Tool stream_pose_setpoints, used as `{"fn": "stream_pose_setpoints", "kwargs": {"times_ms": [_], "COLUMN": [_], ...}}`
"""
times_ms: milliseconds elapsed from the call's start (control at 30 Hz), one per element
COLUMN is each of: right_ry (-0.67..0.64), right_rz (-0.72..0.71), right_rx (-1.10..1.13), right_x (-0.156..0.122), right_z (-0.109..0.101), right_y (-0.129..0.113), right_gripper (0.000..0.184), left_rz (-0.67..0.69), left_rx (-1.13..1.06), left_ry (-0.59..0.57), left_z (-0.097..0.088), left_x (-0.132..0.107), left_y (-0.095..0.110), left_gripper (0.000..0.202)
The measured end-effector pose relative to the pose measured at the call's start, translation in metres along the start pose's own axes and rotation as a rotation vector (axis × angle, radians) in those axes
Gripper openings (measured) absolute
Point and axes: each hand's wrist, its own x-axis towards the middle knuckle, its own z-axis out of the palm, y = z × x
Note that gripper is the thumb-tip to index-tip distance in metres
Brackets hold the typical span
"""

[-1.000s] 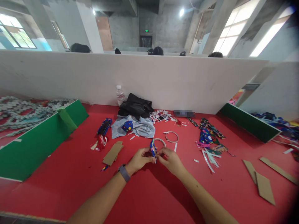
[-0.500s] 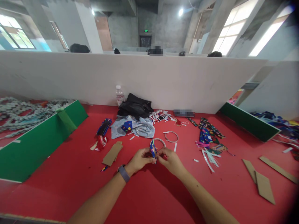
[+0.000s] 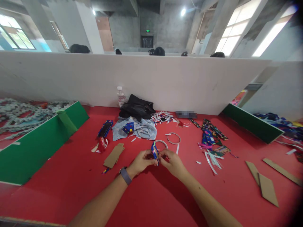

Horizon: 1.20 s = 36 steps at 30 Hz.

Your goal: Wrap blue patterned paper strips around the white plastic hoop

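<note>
Over the red table (image 3: 71, 183) my left hand (image 3: 142, 161) and my right hand (image 3: 172, 162) meet at a small strip of blue patterned fabric (image 3: 154, 150). Both hands pinch it, fingers closed, and the strip stands up between the thumbs. A grey watch sits on my left wrist (image 3: 125, 175). Just behind the hands lies a white ring (image 3: 162, 143), and a second white ring (image 3: 174, 138) lies a little farther back.
Brown cardboard pieces (image 3: 114, 155) lie left of my hands, more cardboard (image 3: 267, 187) at the right. Patterned fabric strips (image 3: 211, 135) and white paper slips lie right. A water bottle (image 3: 121, 96), a black cloth (image 3: 137, 108), grey fabric with scissors (image 3: 142, 130) sit behind. Green dividers (image 3: 35, 145) flank the table.
</note>
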Motion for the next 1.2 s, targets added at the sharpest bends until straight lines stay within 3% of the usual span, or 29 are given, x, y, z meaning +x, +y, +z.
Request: {"fn": "stream_pose_setpoints", "kwargs": {"times_ms": [233,900,1100,1200], "right_ry": [0.021,0.073,0.076,0.16], "right_rz": [0.015,0.165,0.176,0.156], "right_rx": [0.017,0.194,0.246,0.225], "right_x": [0.001,0.002,0.002,0.003], "right_z": [0.0,0.012,0.014,0.014], "right_y": [-0.001,0.004,0.004,0.006], "right_gripper": [0.006,0.009,0.011,0.01], "left_rz": [0.02,0.117,0.078,0.124], "left_rx": [-0.006,0.058,0.077,0.158], "left_ry": [0.019,0.031,0.08,0.079], "left_z": [0.001,0.009,0.011,0.013], "left_x": [-0.001,-0.005,-0.004,-0.006], "left_y": [0.002,0.014,0.011,0.016], "left_gripper": [0.027,0.025,0.037,0.031]}}
